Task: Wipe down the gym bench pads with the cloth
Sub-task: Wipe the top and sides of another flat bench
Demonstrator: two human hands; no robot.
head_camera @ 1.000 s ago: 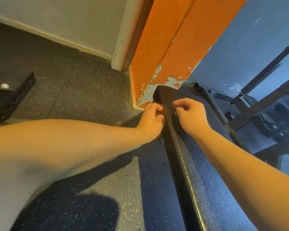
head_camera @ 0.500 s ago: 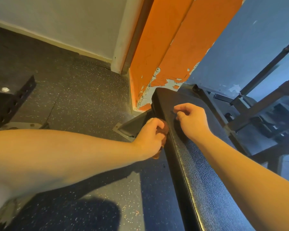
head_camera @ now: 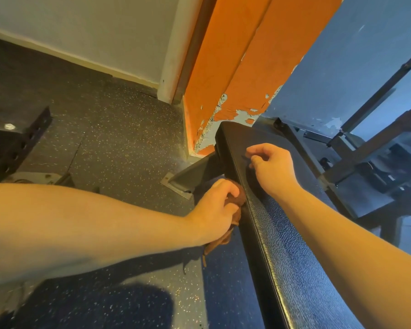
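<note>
Fairly bright, warm yellow cast at left, cool blue at right — sheen along the bench pad [head_camera: 292, 269] edge, dark shadow on the floor [head_camera: 119, 305], wide-angle bending at edges, slight softness.

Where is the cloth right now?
In the head view, just right of centre, the brown cloth is bunched in the left hand. It is held against the left side edge of the black bench pad, just nearer than the metal bench foot.

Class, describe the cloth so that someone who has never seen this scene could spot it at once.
Find the long black bench pad running towards the orange pillar. Against its left side, a left hand grips the cloth. It is the only rusty-brown, crumpled thing there, its frayed end hanging below the hand.
</note>
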